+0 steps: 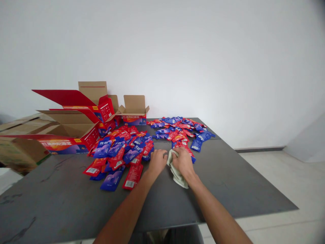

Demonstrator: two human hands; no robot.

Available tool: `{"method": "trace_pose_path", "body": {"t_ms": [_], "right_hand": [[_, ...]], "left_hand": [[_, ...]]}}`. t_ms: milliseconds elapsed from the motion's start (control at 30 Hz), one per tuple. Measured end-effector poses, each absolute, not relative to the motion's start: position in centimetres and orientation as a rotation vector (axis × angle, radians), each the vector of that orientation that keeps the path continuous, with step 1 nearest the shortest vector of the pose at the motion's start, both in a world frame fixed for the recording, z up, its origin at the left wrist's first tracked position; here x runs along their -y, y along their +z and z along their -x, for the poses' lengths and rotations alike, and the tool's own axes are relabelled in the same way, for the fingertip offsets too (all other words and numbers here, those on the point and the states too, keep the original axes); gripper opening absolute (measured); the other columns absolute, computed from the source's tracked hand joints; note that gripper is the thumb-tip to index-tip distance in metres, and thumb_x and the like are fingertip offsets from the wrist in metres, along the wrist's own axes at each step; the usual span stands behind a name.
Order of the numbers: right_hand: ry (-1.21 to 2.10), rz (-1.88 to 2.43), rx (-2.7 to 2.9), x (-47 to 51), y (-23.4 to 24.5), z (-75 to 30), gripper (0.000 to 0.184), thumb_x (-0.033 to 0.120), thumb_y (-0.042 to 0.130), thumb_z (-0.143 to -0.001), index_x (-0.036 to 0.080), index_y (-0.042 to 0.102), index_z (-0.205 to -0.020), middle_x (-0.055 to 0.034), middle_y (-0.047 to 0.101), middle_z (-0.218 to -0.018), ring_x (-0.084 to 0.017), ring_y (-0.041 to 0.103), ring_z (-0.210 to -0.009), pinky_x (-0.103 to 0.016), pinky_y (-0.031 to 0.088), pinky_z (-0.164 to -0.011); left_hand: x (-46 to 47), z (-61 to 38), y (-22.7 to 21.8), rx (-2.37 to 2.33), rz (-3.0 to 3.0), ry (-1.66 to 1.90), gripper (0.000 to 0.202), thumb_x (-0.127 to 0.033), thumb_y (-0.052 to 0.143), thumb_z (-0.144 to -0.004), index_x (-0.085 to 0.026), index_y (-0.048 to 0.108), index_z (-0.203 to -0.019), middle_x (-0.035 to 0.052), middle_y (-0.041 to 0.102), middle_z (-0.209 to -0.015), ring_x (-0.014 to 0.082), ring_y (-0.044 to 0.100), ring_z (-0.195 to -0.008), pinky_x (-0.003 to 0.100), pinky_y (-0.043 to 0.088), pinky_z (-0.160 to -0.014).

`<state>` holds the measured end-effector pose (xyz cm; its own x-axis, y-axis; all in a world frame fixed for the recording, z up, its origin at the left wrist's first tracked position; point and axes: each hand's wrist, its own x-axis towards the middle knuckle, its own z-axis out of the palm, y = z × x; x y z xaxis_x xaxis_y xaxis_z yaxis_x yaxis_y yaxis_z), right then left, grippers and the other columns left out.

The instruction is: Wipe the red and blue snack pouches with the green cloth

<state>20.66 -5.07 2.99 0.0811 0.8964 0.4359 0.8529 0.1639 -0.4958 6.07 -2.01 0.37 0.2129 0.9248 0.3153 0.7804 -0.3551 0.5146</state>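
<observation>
- The right hand (183, 162) is closed around a pale cloth (179, 178), its fingers bent over the upper end and the thumb on the side toward the left hand.
- The cloth lies crumpled on the dark table (228, 183), between the two forearms; its loose lower end spreads out below the right hand, toward the near edge.
- The left hand (157, 162) is low over the table just left of the cloth, palm down, fingers bent and the thumb pointing toward the cloth. Nothing shows in it, but its underside is hidden, so I cannot tell how far it is closed or whether its fingertips touch the table.
- Just to the left of that hand is a heap of red and blue packets (116, 149), loosely stacked on one another.
- At the near side of the heap, a red packet (132, 176) and a blue packet (113, 178) lie flat, side by side.
- A second pile (177, 128) of the same packets spreads over the far part of the table. Some red ones reach down behind the right hand; whether it touches them is unclear.
- Open red boxes (66, 146) stand at the left, and a smaller open box (134, 120) stands behind the heap.
</observation>
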Motion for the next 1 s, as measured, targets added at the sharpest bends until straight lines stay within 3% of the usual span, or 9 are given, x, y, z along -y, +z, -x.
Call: {"method": "trace_pose_path", "body": {"t_ms": [167, 433, 700, 867, 1000], "right_hand": [[0.058, 1.868, 1.627, 7.6, 3.1, -24.5, 0.024, 0.024, 0.058, -0.084, 0.023, 0.076, -0.100, -0.0127, 0.064, -0.117, -0.023, 0.065, -0.098, -0.032, 0.047, -0.088], [0.256, 2.037, 1.613, 9.1, 1.9, -26.8, 0.027, 0.024, 0.057, -0.080, 0.024, 0.077, -0.099, -0.0110, 0.073, -0.094, -0.025, 0.068, -0.089, -0.032, 0.048, -0.078], [0.436, 1.766, 1.512, 6.6, 2.5, -24.4, 0.026, 0.027, 0.061, -0.077, 0.022, 0.077, -0.097, -0.0072, 0.076, -0.098, -0.025, 0.069, -0.091, -0.035, 0.050, -0.086], [0.829, 1.437, 1.355, 4.6, 4.0, -21.0, 0.032, 0.036, 0.063, -0.077, 0.019, 0.074, -0.102, -0.0055, 0.076, -0.090, -0.021, 0.069, -0.073, -0.031, 0.053, -0.069], [0.935, 1.306, 1.330, 2.6, 4.6, -18.5, 0.035, 0.039, 0.064, -0.077, 0.018, 0.073, -0.104, -0.0056, 0.075, -0.090, -0.020, 0.068, -0.072, -0.030, 0.053, -0.066]], "left_hand": [[3.4, -10.1, 1.3, -1.426, -2.203, 0.742, 0.021, -0.024, 0.057, -0.085, -0.023, 0.076, -0.096, 0.0094, 0.075, -0.103, 0.0234, 0.065, -0.103, 0.033, 0.043, -0.093], [5.2, -13.2, 0.2, -1.314, -2.082, 0.723, 0.015, -0.021, 0.060, -0.082, -0.022, 0.075, -0.084, 0.0104, 0.075, -0.089, 0.0233, 0.069, -0.093, 0.029, 0.046, -0.084], [3.5, -9.6, 0.1, -1.189, -1.868, 0.922, 0.020, -0.026, 0.058, -0.084, -0.019, 0.074, -0.094, 0.0087, 0.075, -0.090, 0.0214, 0.068, -0.086, 0.030, 0.049, -0.081], [2.2, -5.7, 0.5, -0.874, -1.392, 1.058, 0.031, -0.034, 0.068, -0.079, -0.016, 0.070, -0.103, 0.0072, 0.073, -0.093, 0.0209, 0.067, -0.088, 0.032, 0.053, -0.083], [2.0, -3.5, 0.0, -0.755, -1.145, 1.029, 0.045, -0.028, 0.077, -0.070, -0.017, 0.064, -0.111, 0.0055, 0.070, -0.090, 0.0179, 0.066, -0.079, 0.032, 0.055, -0.075]]}}
